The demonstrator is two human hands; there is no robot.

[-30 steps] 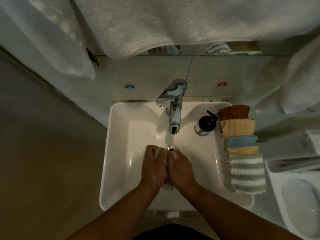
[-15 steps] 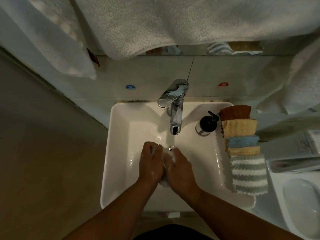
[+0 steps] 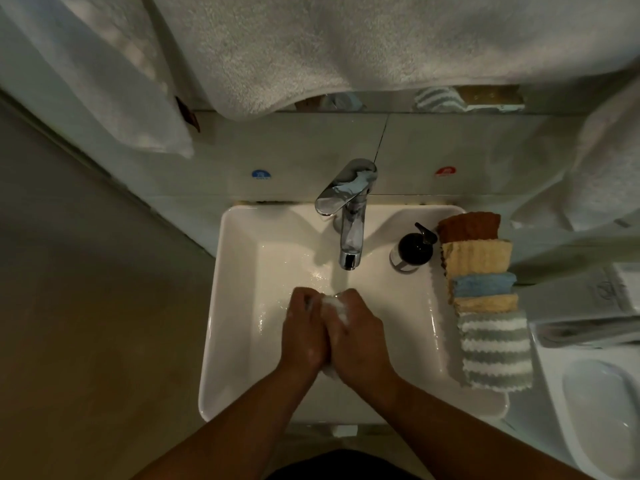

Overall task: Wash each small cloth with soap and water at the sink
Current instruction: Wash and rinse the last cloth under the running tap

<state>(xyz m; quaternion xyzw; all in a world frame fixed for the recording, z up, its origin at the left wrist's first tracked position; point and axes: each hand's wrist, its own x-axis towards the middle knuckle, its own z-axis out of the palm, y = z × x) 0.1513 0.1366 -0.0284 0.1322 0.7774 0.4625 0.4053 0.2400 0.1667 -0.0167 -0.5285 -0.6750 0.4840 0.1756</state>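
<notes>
Over the middle of the white sink [image 3: 239, 341], my left hand [image 3: 304, 330] and my right hand [image 3: 360, 337] are pressed together around a small white soapy cloth [image 3: 334, 304]. Most of the cloth is hidden between my palms; bits show at the fingertips and below the wrists. A thin stream of water runs from the chrome faucet [image 3: 349, 216] onto my hands. A black soap dispenser [image 3: 414, 251] stands on the sink's right back corner.
Along the sink's right rim lies a row of folded cloths: brown [image 3: 469, 226], tan [image 3: 478, 256], blue [image 3: 483, 284], tan and grey-striped [image 3: 495, 351]. White towels [image 3: 311, 46] hang above. A toilet [image 3: 599, 403] sits at the right.
My hands have shifted slightly toward the faucet while rubbing the cloth between them. More white lather shows at my fingertips now.
</notes>
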